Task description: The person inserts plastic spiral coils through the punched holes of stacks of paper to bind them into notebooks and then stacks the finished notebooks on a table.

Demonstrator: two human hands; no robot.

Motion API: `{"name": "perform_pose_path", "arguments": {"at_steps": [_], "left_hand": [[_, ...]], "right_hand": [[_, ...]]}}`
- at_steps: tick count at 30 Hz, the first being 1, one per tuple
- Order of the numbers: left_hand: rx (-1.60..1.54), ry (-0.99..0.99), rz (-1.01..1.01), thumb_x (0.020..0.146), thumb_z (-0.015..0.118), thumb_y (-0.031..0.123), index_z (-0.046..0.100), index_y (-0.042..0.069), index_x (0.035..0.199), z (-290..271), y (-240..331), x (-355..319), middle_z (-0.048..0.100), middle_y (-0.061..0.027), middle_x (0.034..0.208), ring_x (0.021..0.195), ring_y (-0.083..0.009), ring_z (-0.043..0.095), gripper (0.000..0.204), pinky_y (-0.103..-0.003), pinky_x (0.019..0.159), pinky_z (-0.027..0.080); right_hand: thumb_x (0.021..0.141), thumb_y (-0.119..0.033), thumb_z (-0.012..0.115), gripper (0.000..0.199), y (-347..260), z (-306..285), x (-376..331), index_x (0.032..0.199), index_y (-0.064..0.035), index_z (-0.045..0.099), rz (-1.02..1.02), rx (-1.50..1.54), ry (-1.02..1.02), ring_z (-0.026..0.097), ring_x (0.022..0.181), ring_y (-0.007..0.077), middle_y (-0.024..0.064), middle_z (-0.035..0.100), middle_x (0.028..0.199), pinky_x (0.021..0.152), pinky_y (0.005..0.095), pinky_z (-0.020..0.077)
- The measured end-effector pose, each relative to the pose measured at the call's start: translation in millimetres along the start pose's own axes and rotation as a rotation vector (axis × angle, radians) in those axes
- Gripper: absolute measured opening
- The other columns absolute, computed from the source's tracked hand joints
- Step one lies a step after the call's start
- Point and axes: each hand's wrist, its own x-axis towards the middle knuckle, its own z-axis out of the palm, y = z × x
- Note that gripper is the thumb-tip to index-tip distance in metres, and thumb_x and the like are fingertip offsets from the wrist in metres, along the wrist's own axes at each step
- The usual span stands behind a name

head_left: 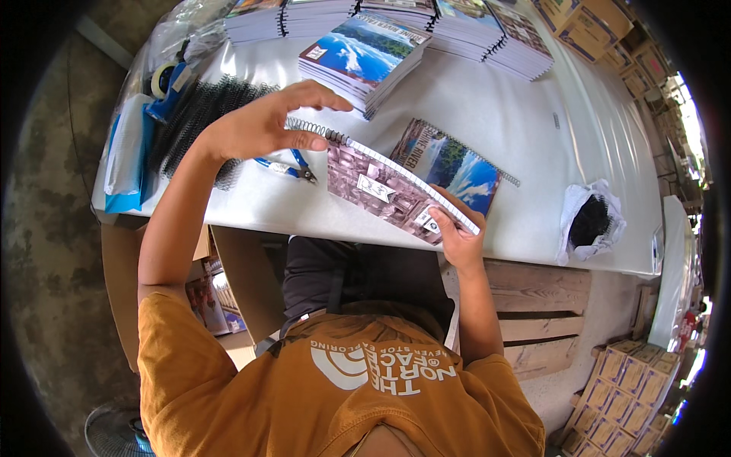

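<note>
My right hand (pixel 461 233) grips the lower right end of a notebook (pixel 381 186) with a brownish-purple printed cover, tilted above the table's near edge. A dark spiral coil (pixel 306 126) sticks out from the notebook's upper left corner, its other end partly in the binding edge. My left hand (pixel 263 126) hovers around the coil's free end, thumb and fingers spread apart; whether the thumb touches the coil I cannot tell. Under that hand lie blue-handled pliers (pixel 293 165). Behind the held notebook rests a spiral-bound notebook (pixel 449 164) with a blue landscape cover.
Many loose black coils (pixel 202 126) lie at the left, beside a blue tape dispenser (pixel 169 90). A stack of notebooks (pixel 365 57) stands at the back, with coil-bound stacks (pixel 472 34) behind. A white bag with dark contents (pixel 590 221) sits near the right front edge.
</note>
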Motion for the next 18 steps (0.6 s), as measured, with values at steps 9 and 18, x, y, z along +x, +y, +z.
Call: {"name": "perform_pose_path", "arguments": {"at_steps": [9, 18], "left_hand": [[0.91, 0.442, 0.203, 0.076, 0.057, 0.053, 0.047, 0.012, 0.121, 59, 1, -15, 0.044, -0.0126, 0.127, 0.123, -0.0324, 0.035, 0.061, -0.05, 0.101, 0.019], [0.652, 0.838, 0.18, 0.076, 0.03, 0.076, 0.03, -0.005, 0.133, 84, -51, -45, 0.014, -0.0357, 0.137, 0.126, -0.057, 0.003, 0.099, -0.065, 0.098, -0.003]], "right_hand": [[0.075, 0.008, 0.052, 0.034, 0, 5, -3, 0.107, 0.0029, 0.06, -0.27, -0.265, -0.062, 0.065, 0.09, 0.0239, 0.0153, 0.065, 0.102, 0.078, 0.0285, 0.0509], [0.076, -0.005, 0.062, 0.029, -11, 33, -5, 0.105, 0.0031, 0.062, -0.485, -0.248, -0.171, 0.065, 0.088, 0.0288, 0.018, 0.064, 0.099, 0.076, 0.0325, 0.0517]]}}
